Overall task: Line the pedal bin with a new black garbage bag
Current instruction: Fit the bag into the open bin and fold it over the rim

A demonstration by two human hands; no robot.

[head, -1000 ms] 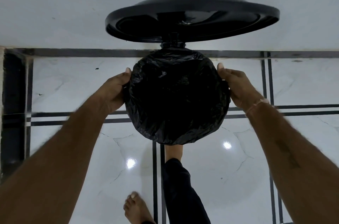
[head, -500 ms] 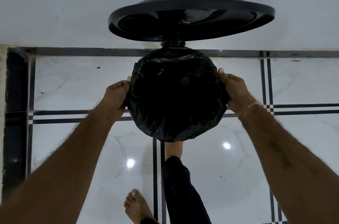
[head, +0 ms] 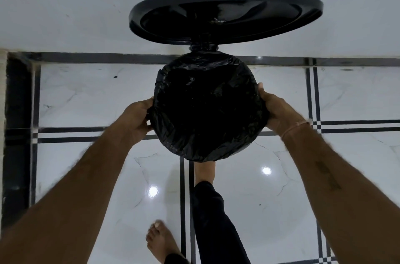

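Both hands have slid a little lower along the sides of the bin since the earlier frames, towards the person. Left hand (head: pixel 138 118) curls fingers and thumb over the turned-down edge of the crinkled black plastic garbage bag (head: pixel 205 112) at the left of its mouth. Right hand (head: pixel 279 112) grips the same edge on the opposite side, thumb lying up along the rim, its fingers hidden beneath.

Between them the bag sits in the round black pedal bin (head: pixel 203 47), folded outward over the whole rim and hiding the body. It lies straight ahead, midway between the hands, neither nearer. Beyond it the glossy black round lid (head: pixel 225 14) stands raised on its hinge. A bare foot (head: pixel 204 170) reaches under the near edge, probably holding the pedal down. What remains looks like drawing the overhang evenly downward on both sides, towards the white marble floor (head: pixel 86 94).
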